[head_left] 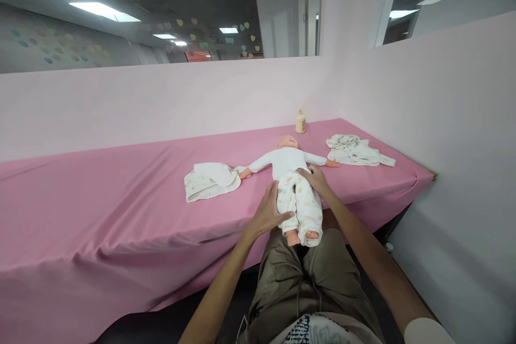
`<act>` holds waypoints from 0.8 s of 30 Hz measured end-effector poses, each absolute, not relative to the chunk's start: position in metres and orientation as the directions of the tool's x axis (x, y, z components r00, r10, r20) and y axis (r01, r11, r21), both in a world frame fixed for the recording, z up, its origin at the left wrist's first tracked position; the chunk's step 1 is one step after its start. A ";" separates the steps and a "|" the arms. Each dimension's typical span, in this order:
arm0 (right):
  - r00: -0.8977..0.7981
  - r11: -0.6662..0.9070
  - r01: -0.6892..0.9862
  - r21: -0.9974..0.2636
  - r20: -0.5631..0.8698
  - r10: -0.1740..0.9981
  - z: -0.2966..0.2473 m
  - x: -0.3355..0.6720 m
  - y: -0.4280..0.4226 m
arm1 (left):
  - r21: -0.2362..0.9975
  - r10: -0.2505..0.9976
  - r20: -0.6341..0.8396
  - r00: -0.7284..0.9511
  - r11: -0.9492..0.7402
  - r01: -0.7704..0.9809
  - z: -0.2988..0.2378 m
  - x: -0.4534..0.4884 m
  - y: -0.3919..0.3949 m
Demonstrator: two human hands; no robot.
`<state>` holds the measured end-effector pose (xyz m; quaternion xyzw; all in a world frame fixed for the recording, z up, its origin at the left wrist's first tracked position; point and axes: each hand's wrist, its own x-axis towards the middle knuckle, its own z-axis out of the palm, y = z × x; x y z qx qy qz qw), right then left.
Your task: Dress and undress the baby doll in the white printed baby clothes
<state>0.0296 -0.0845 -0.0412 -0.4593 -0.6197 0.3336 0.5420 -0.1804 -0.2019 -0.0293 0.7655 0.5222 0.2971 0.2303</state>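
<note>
A baby doll [287,142] lies on its back at the table's near edge, its arms spread wide. It wears a white long-sleeved top [287,158] and patterned white baby trousers [308,204]. Both bare feet show at the trouser hems, over my lap. My left hand [269,210] holds the trouser leg on the left side, thumb across the front and fingers along the outer edge. At the waistband, my right hand [316,179] grips the trousers on the right side, fingertips bent over the cloth.
A pink cloth [133,199] covers the table. Folded white cloth [212,181] lies left of the doll, and crumpled white baby clothes [355,150] lie right. A cream pump bottle [300,122] stands near the back wall. A white wall [455,118] borders the right side.
</note>
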 end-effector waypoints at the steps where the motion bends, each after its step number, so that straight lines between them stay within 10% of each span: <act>1: 0.014 0.348 0.200 -0.916 0.357 0.934 -0.041 0.030 -0.085 | 0.633 0.933 0.172 0.315 -0.350 0.691 -0.029 -0.180 -0.204; 24: 0.034 0.279 0.283 -0.918 0.300 0.953 -0.037 0.028 -0.095 | 0.498 0.943 0.148 0.299 -0.332 0.801 -0.035 -0.179 -0.204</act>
